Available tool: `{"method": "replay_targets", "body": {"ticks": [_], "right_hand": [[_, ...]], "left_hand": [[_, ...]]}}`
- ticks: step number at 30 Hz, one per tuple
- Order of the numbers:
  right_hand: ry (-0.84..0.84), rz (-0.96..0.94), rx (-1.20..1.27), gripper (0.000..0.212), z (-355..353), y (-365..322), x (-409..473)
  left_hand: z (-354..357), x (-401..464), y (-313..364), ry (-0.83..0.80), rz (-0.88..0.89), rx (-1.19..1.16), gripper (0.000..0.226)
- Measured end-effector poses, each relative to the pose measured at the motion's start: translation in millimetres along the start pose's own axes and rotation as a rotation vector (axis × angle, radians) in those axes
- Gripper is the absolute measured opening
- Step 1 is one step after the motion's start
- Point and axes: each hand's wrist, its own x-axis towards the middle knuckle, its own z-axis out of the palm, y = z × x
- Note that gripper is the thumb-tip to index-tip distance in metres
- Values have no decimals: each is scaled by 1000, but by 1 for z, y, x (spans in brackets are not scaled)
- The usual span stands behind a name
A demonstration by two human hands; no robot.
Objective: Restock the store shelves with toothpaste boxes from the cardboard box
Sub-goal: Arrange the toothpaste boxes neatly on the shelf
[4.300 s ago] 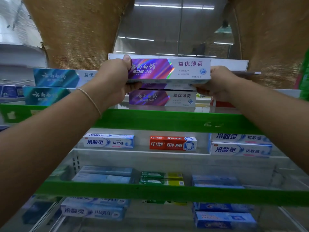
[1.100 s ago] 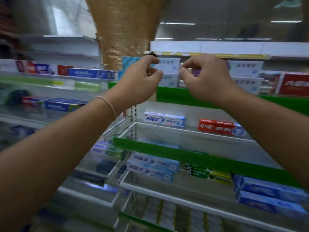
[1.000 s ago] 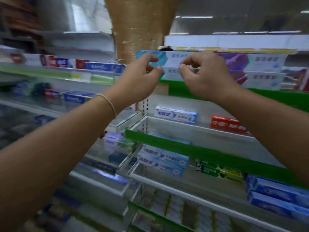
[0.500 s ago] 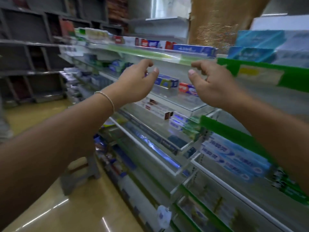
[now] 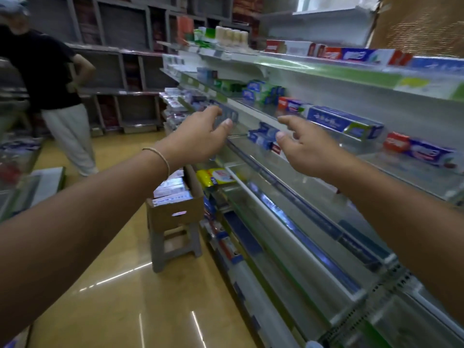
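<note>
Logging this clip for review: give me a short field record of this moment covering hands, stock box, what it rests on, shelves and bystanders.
left hand: open, empty, raised
right hand: open, empty, raised
cardboard box: open, toothpaste boxes inside
box support: grey stool on the aisle floor, beside the shelves
shelves: partly stocked, gaps showing
bystander: standing at far left, dark top

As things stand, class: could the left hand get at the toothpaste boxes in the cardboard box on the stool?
Probably yes. The left hand is empty and open, and the cardboard box on the stool is open-topped, below and ahead, with nothing between. It looks some way off, so a step or bend is likely needed.
</note>
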Motion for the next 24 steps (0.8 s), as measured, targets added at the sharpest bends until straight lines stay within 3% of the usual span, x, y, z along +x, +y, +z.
{"method": "replay_targets", "body": {"ticks": [12,24], "right_hand": [[-190,94,228,55,142,-44,88],[-312,112,417,57,275,-34,217]], "left_hand": [[-13,12,-160,-9,-245,87,52],[19,80,-295,34,-481,85,44]]}}
